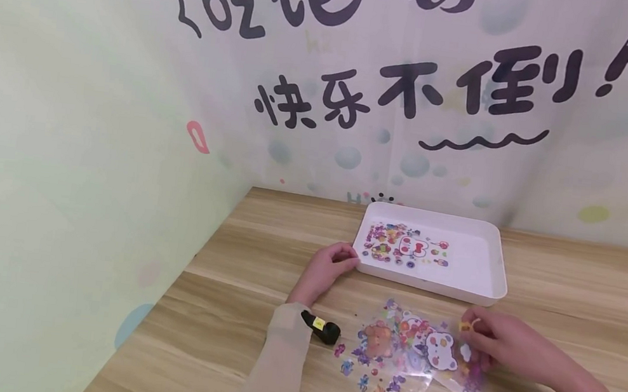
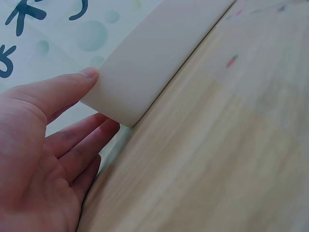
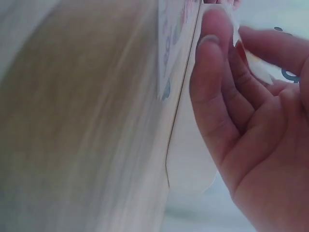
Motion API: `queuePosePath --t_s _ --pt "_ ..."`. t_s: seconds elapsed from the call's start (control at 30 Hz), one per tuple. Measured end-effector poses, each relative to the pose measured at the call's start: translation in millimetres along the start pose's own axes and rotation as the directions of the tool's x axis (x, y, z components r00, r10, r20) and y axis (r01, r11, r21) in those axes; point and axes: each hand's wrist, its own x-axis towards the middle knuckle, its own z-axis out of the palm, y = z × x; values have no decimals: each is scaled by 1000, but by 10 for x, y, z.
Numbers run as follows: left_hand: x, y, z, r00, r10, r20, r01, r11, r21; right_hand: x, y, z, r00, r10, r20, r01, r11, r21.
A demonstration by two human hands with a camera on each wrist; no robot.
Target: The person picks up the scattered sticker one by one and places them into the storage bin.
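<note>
My left hand [image 1: 326,271] holds the near left corner of a shallow white tray [image 1: 480,255]; in the left wrist view its thumb presses the rim of the tray [image 2: 140,58], and fingers reach around the corner. Inside the tray, at its left side, lies a clear sticker sheet [image 1: 413,247] with colourful prints. In front of the tray several clear sticker sheets [image 1: 379,342] overlap, showing bears and small figures. At their right end my right hand [image 1: 505,344] pinches a sticker sheet [image 3: 260,71] between thumb and curled fingers; its full outline is hard to tell.
The wooden table [image 1: 218,339] meets a printed cloth backdrop [image 1: 318,152] with dark lettering behind the tray. A pale wall hanging [image 1: 61,195] borders the left side. Black straps [image 1: 321,328] with yellow labels sit on both wrists.
</note>
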Motion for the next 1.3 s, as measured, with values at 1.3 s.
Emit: queuePosePath --t_s 1.3 --pt "10 14 6 1000 -4 1 4 1000 -1 -21 -26 -168 876 214 -433 -122 965 231"
